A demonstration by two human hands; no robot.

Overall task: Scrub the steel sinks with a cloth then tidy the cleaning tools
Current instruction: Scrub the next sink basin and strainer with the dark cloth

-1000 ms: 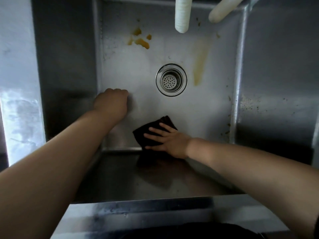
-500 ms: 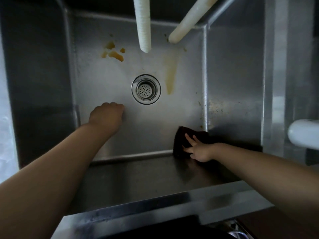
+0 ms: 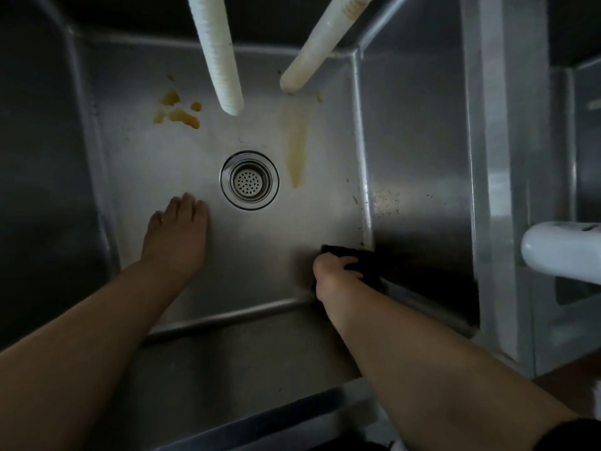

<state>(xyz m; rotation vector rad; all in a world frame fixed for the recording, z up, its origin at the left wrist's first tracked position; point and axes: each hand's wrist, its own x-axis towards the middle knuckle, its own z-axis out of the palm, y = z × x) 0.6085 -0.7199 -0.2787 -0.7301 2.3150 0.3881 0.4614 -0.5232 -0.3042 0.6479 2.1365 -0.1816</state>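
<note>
Sink (image 3: 416, 151), steel, one deep basin seen from above, its floor dull and streaked. Drain strainer (image 3: 249, 180) sits at the middle of the floor, ringed and perforated.

Cloth (image 3: 357, 262), dark, lies in the near right corner of the sink floor, pushed up against the foot of the right wall. Right hand (image 3: 331, 276) is on top of it, fingers bent down over the fabric and gripping it; the thumb side is hidden, so how tightly it pinches cannot be told. The forearm runs back over the near wall of the basin.

Left hand (image 3: 177, 232) rests on the sink floor, just left of the drain strainer and apart from it. Its fingers are close together and folded under at the tips, knuckles forward; they hold nothing.

Orange stains (image 3: 179, 113), several blotches, lie on the floor toward the far left corner. Yellowish streak (image 3: 297, 151) runs down the floor on the right of the strainer, from near the far edge to level with the drain. Brown specks (image 3: 385, 200) are scattered low on the right wall, near its seam with the floor.

White ribbed hose (image 3: 216, 53) hangs in from the far edge, its end above the floor between the stains and the streak. Second white hose (image 3: 320, 43), smoother and soiled, slants in from the far right corner, its end just beside the first.

White rounded object (image 3: 562, 247) lies beyond the sink's right rim; what it is cannot be told.
</note>
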